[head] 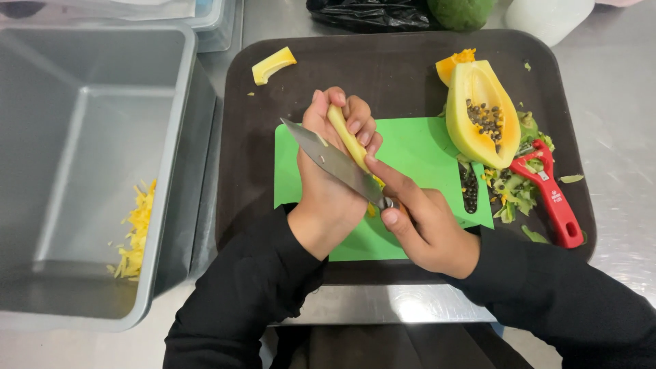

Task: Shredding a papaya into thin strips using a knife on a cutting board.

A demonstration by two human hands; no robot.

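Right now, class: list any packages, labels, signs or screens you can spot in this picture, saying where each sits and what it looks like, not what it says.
Black plastic bag: top edge, behind the brown tray; crumpled, glossy.
White container: top right corner; rounded, plain, cut off by the frame.
Printed marking on the red peeler: right side of the tray; small and white on its handle.
No signs or screens in view.
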